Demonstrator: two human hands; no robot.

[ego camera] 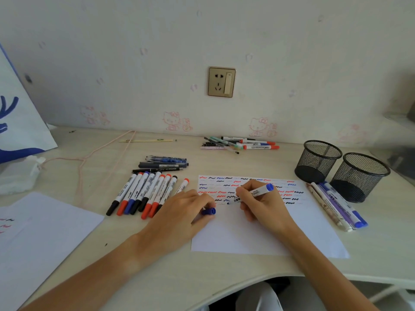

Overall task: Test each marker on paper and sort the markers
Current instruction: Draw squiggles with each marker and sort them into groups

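Note:
My right hand (261, 204) grips a blue marker (258, 192) with its tip touching the test paper (265, 239), which carries rows of red, blue and black squiggles across its top half. My left hand (179, 214) rests on the paper's left edge and pinches the blue cap (208, 211). A row of several red, blue and black markers (143, 194) lies left of the paper. Several pens and markers (336, 204) lie at the paper's right edge. Another pile of markers and pens (240, 143) sits by the wall.
Two black mesh pen cups (318, 161) (359, 176) stand at the right. A few dark pens (164, 163) lie behind the marker row. A second sheet (40, 239) lies at the front left, a white-and-blue bag (18, 113) at far left, and a pink cord (94, 153) crosses the desk.

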